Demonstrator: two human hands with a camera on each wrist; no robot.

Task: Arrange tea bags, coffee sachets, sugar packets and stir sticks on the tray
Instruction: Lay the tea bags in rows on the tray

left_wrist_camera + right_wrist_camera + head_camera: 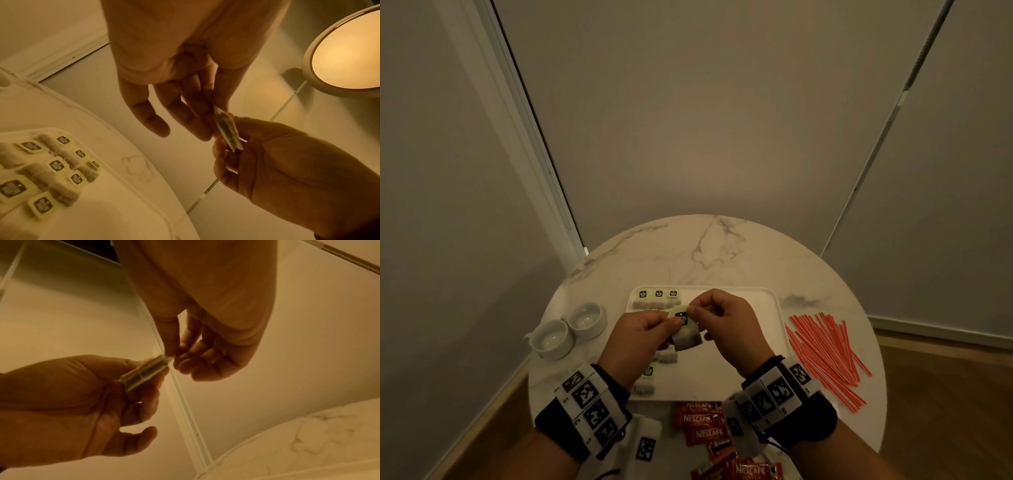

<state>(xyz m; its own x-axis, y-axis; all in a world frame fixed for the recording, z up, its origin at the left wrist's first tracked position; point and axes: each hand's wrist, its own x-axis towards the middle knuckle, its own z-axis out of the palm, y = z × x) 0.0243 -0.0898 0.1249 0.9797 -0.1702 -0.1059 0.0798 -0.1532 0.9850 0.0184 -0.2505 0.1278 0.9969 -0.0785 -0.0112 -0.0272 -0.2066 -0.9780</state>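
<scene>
Both hands hold one tea bag (686, 334) in the air above the white tray (774, 298). My left hand (671, 320) pinches its left side and my right hand (693, 308) pinches the top by the dark tag. The left wrist view shows the tea bag (227, 129) edge-on between the left hand (214, 113) and the right hand (222, 146). In the right wrist view the right hand (170, 356) nips one end of the tea bag (144, 373) while the left hand (144, 382) grips the rest. Several tea bags (657, 298) lie in rows on the tray's left part (51, 165).
Red stir sticks (825, 356) lie in a loose heap on the round marble table (705, 253), right of the tray. Red coffee sachets (702, 425) are piled at the near edge. Two white cups (568, 329) stand on the left. Walls close in behind the table.
</scene>
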